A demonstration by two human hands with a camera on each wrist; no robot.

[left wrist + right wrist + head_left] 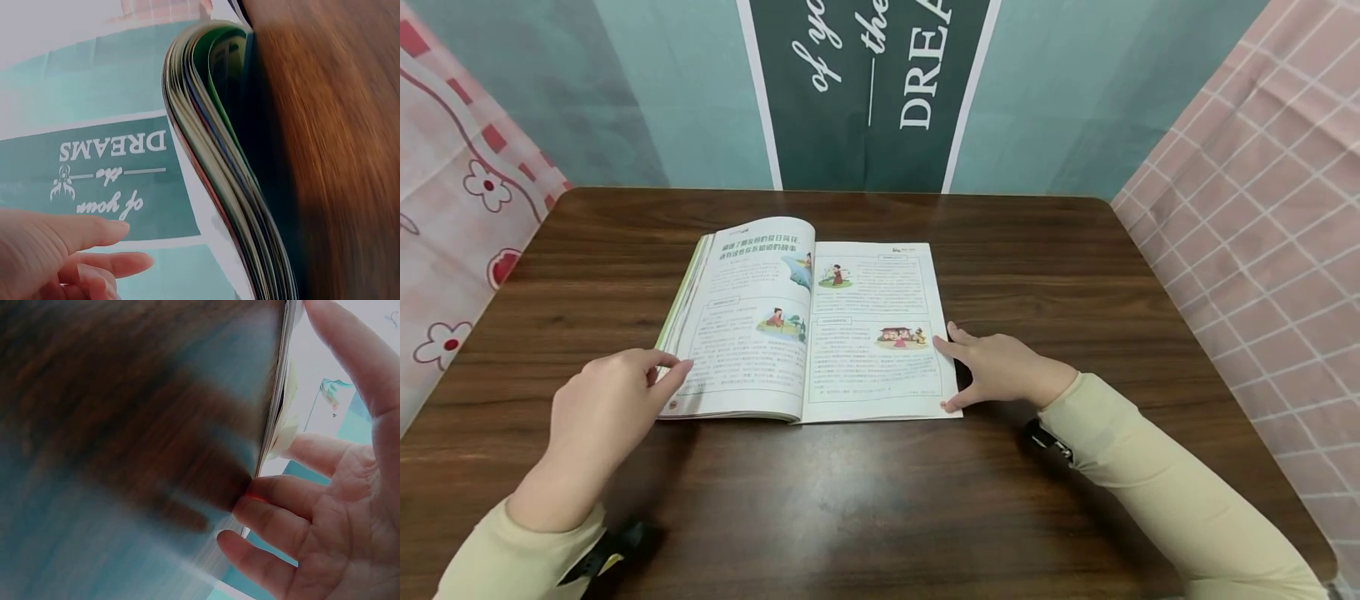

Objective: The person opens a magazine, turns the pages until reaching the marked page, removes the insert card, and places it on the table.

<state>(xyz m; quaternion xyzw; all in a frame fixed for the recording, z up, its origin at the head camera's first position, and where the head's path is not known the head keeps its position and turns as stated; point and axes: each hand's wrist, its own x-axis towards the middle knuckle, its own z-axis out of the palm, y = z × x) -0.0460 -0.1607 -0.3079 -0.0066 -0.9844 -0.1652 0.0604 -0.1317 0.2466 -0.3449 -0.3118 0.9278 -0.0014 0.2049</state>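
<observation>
An open book (880, 375) with printed text and small coloured pictures lies on the table. Its left-hand stack of pages is thick and bulges up towards the spine; the page edges (215, 156) show in the left wrist view. My left hand (606, 408) is over the lower left corner, thumb and forefinger extended with a gap between them, holding nothing. At the right edge, my right hand (1003, 367) is spread: the thumb rests by the lower corner and the forefinger touches the page. Other fingers (275, 525) of that hand meet the book's edge in the right wrist view.
The dark wooden table (865, 508) has rounded far corners. Behind it hangs a teal cloth (685, 92) with white lettering. A flowered cloth (460, 192) is on the left and a pink checked one (1262, 183) on the right.
</observation>
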